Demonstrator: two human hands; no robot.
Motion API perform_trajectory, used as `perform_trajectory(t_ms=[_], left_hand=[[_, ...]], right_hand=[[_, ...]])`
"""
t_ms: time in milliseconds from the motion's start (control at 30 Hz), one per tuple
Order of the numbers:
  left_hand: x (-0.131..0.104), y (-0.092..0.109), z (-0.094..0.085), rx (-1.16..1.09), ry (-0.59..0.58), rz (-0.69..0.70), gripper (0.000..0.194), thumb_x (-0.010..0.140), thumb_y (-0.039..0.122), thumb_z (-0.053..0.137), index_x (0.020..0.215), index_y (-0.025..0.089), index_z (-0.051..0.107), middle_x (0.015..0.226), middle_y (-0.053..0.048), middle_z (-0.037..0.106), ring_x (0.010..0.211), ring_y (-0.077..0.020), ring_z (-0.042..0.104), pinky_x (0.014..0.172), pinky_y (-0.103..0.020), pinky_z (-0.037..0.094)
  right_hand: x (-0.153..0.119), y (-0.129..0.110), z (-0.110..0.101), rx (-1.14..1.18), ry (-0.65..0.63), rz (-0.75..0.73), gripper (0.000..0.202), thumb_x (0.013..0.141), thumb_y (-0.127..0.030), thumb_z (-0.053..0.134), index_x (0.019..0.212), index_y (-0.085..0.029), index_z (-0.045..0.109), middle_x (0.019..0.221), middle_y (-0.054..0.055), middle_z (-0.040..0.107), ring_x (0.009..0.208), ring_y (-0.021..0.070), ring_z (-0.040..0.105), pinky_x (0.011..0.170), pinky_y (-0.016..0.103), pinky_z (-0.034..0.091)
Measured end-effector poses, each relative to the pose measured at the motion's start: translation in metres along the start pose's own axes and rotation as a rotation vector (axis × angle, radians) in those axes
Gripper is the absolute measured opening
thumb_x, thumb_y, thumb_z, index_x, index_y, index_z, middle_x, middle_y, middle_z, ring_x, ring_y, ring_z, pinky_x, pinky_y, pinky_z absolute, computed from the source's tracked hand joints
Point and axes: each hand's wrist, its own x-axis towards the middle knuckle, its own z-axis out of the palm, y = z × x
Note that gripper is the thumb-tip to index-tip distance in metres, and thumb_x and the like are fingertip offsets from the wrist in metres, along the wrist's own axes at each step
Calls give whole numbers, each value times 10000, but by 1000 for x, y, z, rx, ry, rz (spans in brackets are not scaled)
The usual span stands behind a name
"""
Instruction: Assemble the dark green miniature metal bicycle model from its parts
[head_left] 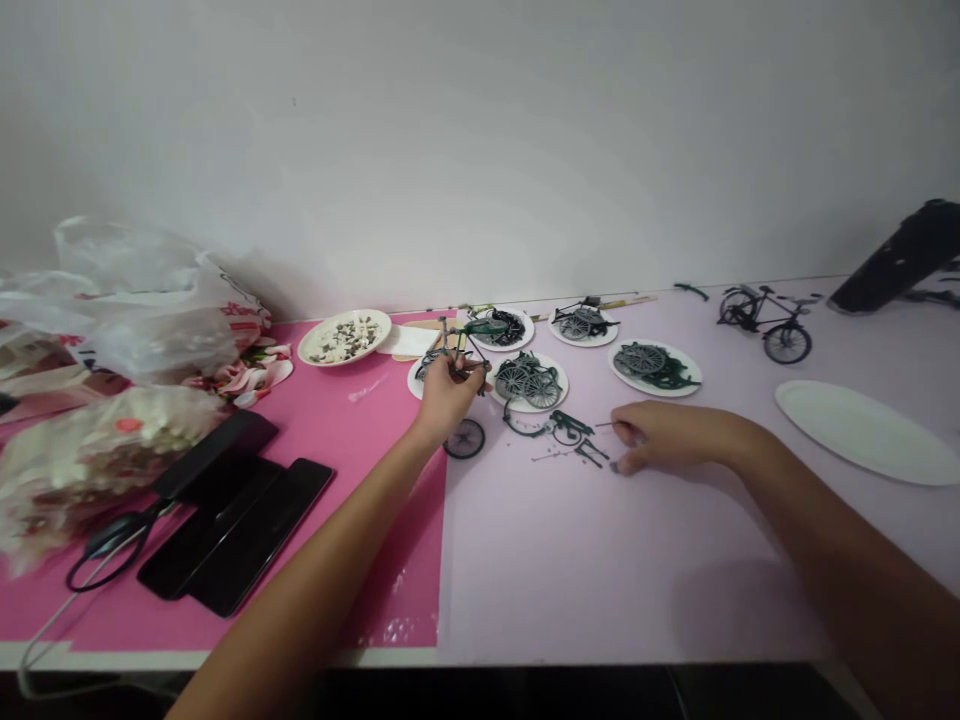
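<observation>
My left hand [448,392] is closed on a small bicycle frame [450,335] held up over the table's middle. A loose spoked wheel [464,439] shows just below that hand. To the right, my right hand [651,435] has thumb and forefinger near each other, with a thin rod [604,424] at the fingertips. Small dark green parts [574,430] lie on the table between the hands. Behind them, a white plate [562,397] bears grey wheels [531,380], and another plate [679,391] holds wheels and green pieces.
An assembled bicycle [766,322] stands at the right, near an oval white plate [862,430] and a black cylinder [892,262]. A bowl [304,350] of small pieces, plastic bags [150,320] and a black stand [240,520] are at the left.
</observation>
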Motion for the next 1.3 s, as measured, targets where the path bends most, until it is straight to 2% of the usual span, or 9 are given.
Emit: perform_trajectory(t_ms=[100,267,467,567,700,967,1100,1200,1300], left_hand=[[-3,-8,3,-37,-2,21,387,768,187,723,791,243,340,846,-11,712,637,-158,721,640,-277,527],[-18,-19,5,-10,-2,46,377,801,235,711,829,248,336,904,-21,700,675,-163,726,651,-284,531],[-27,-25,4,168,41,119,330,838,214,675,825,241,346,990,-39,694,664,-136,697,680,-295,524],[-29,-25,6,198,40,146,308,850,194,650,822,243,348,981,-43,701,686,-148,692,685,-303,519],[-35,-24,9,260,58,205,293,861,195,643,830,248,357,992,-54,710,738,-167,682,729,-322,514],[-41,-25,12,272,58,240,272,880,204,634,841,250,369,1012,-69,696,815,-195,678,810,-351,528],[-41,-24,12,270,54,235,274,887,206,626,834,251,361,1012,-68,693,805,-187,669,824,-352,529],[-42,-24,12,267,41,240,265,885,195,619,839,250,364,1008,-69,690,802,-186,664,822,-349,527],[-42,-24,12,265,36,242,262,883,193,621,843,249,368,1013,-71,689,805,-186,665,818,-347,526]], right_hand=[[5,-1,-6,-32,-105,53,316,806,-465,703,735,-243,489,736,16,618,656,219,563,558,326,320],[15,-8,-6,-39,107,-60,400,912,-585,589,749,-239,473,780,47,619,699,233,558,610,336,342],[14,-43,17,117,358,-190,359,964,-612,543,970,-266,638,999,66,687,821,251,599,695,351,435],[13,-59,32,233,403,-271,310,992,-542,530,1050,-275,679,1096,79,695,928,266,624,767,378,483],[16,-64,42,259,430,-367,259,998,-470,539,1049,-268,694,1107,94,703,1034,290,631,874,421,502],[18,-64,42,364,488,-298,297,963,-501,587,985,-238,721,988,85,708,749,219,560,679,357,441],[18,-63,43,441,584,-221,256,959,-486,582,998,-240,645,810,26,587,665,186,473,622,327,377],[22,-57,45,518,659,-178,211,955,-442,568,903,-261,473,766,-16,457,655,176,413,616,315,357],[25,-52,45,541,668,-183,332,938,-408,577,825,-265,299,768,-27,374,668,178,371,629,314,362]])
